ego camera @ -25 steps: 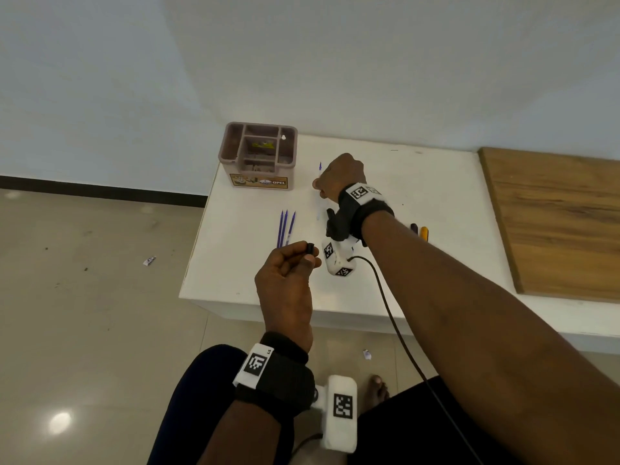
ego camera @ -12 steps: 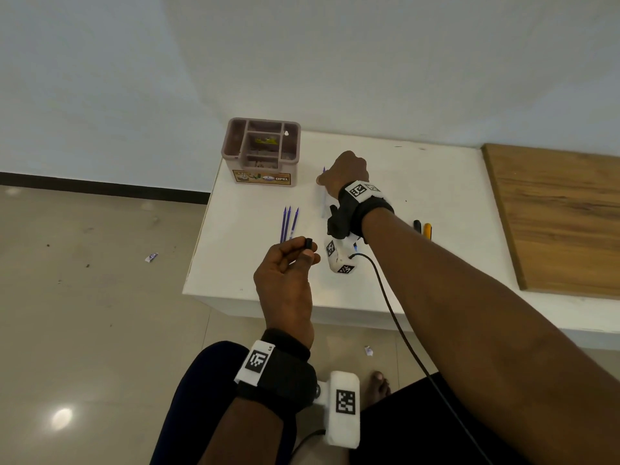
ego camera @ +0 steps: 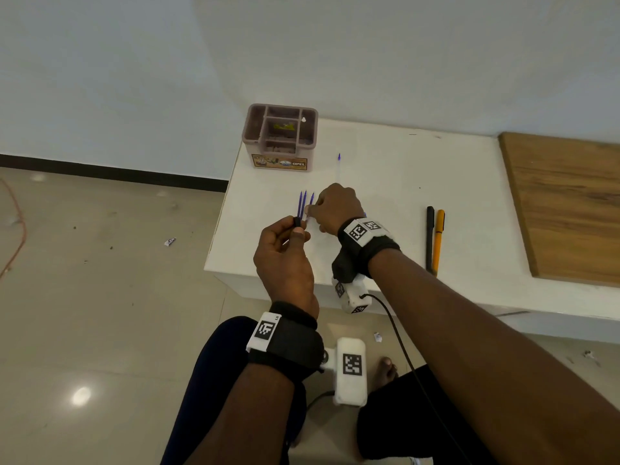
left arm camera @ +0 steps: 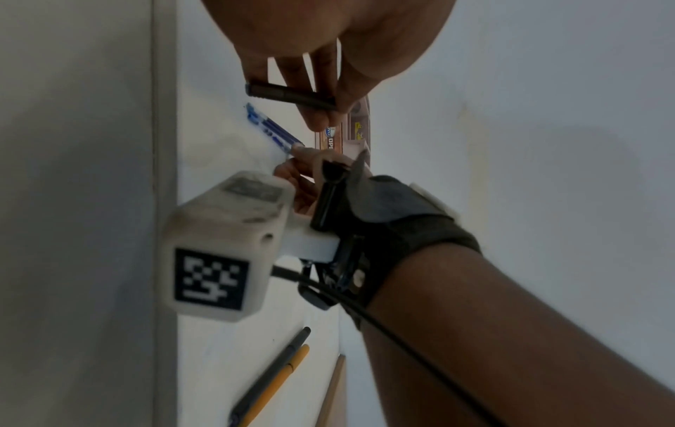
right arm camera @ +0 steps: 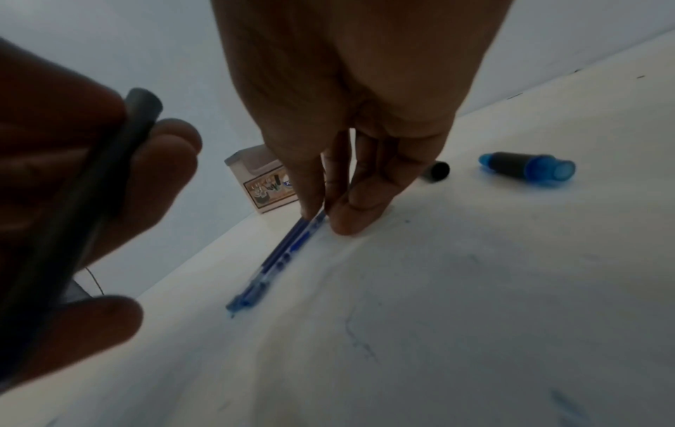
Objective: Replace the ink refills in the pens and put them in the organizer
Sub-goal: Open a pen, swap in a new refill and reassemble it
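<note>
Right hand at the refills, left holding the barrel

Now the three blue refills (ego camera: 304, 203) lie side by side on the white surface (ego camera: 385, 196), in front of the organizer (ego camera: 280, 136), their long axes running toward it and away from the person, slightly fanned. Beside them the right hand (ego camera: 337, 209) reaches down, knuckles up, wrist above the surface; its grip is pinching the near end of one refill between thumb and fingertips (right arm camera: 339, 213), the other fingers bent alongside. Nearer the person than the organizer, the left hand (ego camera: 285, 260) is raised off the surface edge, palm turned inward, its grip pinching a black pen barrel (left arm camera: 288, 95) between thumb and fingers, with the barrel's open end pointing toward the organizer. A single clear refill with a blue tip (ego camera: 339, 166) lies to the right of the organizer, its axis also pointing away from the person. Farther right of the organizer, a black pen (ego camera: 429, 238) and a yellow pen (ego camera: 437, 241) lie parallel, touching or nearly so. Close behind the right hand, a blue and black pen piece (right arm camera: 527, 169) and a small dark tube (right arm camera: 436, 172) rest on the surface
</note>
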### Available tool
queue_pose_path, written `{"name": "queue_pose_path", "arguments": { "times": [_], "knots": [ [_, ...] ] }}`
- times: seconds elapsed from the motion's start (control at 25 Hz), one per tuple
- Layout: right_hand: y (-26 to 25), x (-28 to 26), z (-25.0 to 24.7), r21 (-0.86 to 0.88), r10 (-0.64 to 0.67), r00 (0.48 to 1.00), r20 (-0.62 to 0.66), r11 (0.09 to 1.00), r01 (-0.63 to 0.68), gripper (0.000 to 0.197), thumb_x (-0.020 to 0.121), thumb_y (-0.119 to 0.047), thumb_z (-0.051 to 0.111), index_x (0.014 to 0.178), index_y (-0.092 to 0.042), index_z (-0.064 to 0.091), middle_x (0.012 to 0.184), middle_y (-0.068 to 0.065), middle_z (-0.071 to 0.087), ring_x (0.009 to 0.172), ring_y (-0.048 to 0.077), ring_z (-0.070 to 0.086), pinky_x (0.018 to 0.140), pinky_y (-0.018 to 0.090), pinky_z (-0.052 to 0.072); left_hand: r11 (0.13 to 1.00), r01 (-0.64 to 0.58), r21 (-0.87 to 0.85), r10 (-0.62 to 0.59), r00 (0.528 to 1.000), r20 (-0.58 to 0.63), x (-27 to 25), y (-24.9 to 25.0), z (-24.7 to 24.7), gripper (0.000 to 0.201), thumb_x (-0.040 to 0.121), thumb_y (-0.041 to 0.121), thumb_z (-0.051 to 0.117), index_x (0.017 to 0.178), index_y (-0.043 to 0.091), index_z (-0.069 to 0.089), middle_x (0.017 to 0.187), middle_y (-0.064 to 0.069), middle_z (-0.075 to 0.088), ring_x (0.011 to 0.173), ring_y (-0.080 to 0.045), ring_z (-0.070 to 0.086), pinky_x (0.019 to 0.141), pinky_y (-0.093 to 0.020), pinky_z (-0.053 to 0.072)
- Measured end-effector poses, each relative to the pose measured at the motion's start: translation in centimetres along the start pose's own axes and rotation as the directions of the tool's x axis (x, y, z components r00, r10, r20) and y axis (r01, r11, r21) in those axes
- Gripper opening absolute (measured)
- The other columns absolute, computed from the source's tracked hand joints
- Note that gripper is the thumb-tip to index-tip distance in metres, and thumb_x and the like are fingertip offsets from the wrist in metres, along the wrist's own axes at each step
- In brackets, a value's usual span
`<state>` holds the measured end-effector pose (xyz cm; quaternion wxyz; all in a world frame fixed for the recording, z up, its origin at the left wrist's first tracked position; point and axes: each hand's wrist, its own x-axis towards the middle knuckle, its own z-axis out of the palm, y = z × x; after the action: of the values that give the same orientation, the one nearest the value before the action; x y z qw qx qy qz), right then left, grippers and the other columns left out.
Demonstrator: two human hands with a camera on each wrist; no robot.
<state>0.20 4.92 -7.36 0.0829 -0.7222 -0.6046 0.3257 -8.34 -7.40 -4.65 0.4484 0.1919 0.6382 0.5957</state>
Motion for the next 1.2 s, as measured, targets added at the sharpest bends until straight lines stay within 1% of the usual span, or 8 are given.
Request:
{"name": "queue_pose_path", "arguments": {
  "times": [0.12,0.28,0.6,0.72,0.84,1.0,1.08,1.2],
  "knots": [
    [-0.7,-0.5,-0.4,-0.102,0.005,0.999,-0.037,0.995,-0.008,0.038,0.096,-0.038,0.07,0.111,-0.004,0.062,0.101,0.013,0.065,0.096,0.029,0.064,0.081,0.034,0.05,1.0,-0.002,0.017,0.002,1.0,-0.004,0.3,0.0,-0.2,0.026,0.096,0.003,0.072,0.105,0.028,0.072,0.103,0.005,0.079,0.099,-0.014,0.076,0.102,-0.04,0.06],
    [-1.5,-0.7,-1.4,-0.172,0.024,0.999,-0.034,0.985,-0.029,0.032,0.095,-0.021,0.068,0.12,-0.002,0.061,0.124,0.018,0.064,0.113,0.035,0.066,0.092,0.037,0.053,1.0,0.01,0.001,-0.01,1.0,0.004,0.5,-0.1,-0.1,0.023,0.098,0.005,0.071,0.11,0.025,0.073,0.107,0.001,0.079,0.104,-0.022,0.076,0.103,-0.041,0.059],
    [-1.3,-1.6,-1.5,-0.2,0.004,1.0,-0.002,0.98,-0.005,0.036,0.089,-0.028,0.078,0.112,-0.006,0.061,0.113,0.015,0.067,0.105,0.032,0.067,0.089,0.037,0.055,0.999,0.025,-0.038,-0.024,0.999,0.043,0.3,-0.3,-0.1,0.026,0.097,0.003,0.071,0.105,0.027,0.075,0.106,-0.001,0.081,0.108,-0.028,0.076,0.107,-0.048,0.057],
    [0.3,-2.3,-2.2,-0.04,0.052,0.998,0.023,0.998,-0.051,0.041,0.081,-0.041,0.081,0.091,-0.006,0.063,0.092,0.01,0.071,0.087,0.029,0.07,0.085,0.04,0.061,0.998,0.026,-0.064,-0.021,0.997,0.078,-0.1,-0.3,-0.2,0.025,0.097,0.002,0.07,0.106,0.025,0.076,0.107,-0.004,0.081,0.108,-0.029,0.075,0.107,-0.048,0.057],
    [1.9,-3.8,-4.5,0.291,0.052,0.991,-0.127,0.957,-0.013,0.037,0.089,-0.035,0.069,0.08,0.001,0.073,0.073,0.009,0.076,0.074,0.026,0.074,0.082,0.04,0.062,0.997,0.042,-0.07,-0.032,0.991,0.127,-0.5,-0.4,0.1,0.023,0.098,0.001,0.069,0.109,0.021,0.076,0.106,-0.004,0.082,0.099,-0.023,0.075,0.104,-0.042,0.059],
    [2.1,-7.4,-8.3,0.655,0.081,0.966,-0.245,0.748,0.103,0.02,0.099,-0.018,0.061,0.094,-0.003,0.073,0.081,0.006,0.076,0.061,0.009,0.069,0.061,0.018,0.055,0.996,0.073,-0.04,-0.061,0.965,0.255,-1.2,-0.5,0.6,0.026,0.099,-0.002,0.066,0.118,0.013,0.075,0.107,-0.002,0.082,0.099,-0.02,0.076,0.096,-0.036,0.061],
    [2.0,-8.7,-9.5,0.721,0.052,0.961,-0.272,0.672,0.168,0.013,0.099,-0.012,0.061,0.098,-0.005,0.071,0.085,0.007,0.076,0.07,0.011,0.074,0.064,0.018,0.056,0.996,0.083,-0.03,-0.07,0.947,0.312,-1.7,-0.6,0.8,0.027,0.099,-0.002,0.065,0.121,0.01,0.074,0.108,-0.003,0.082,0.098,-0.018,0.077,0.088,-0.029,0.06],
    [2.0,-9.6,-10.0,0.692,0.004,0.938,-0.348,0.675,0.254,0.007,0.094,-0.007,0.065,0.098,-0.006,0.07,0.083,0.007,0.077,0.075,0.015,0.077,0.071,0.023,0.06,0.996,0.086,-0.017,-0.074,0.933,0.352,-2.1,-0.7,1.3,0.027,0.1,-0.001,0.065,0.123,0.009,0.074,0.107,-0.002,0.082,0.095,-0.014,0.077,0.078,-0.018,0.06]
  ]
}}
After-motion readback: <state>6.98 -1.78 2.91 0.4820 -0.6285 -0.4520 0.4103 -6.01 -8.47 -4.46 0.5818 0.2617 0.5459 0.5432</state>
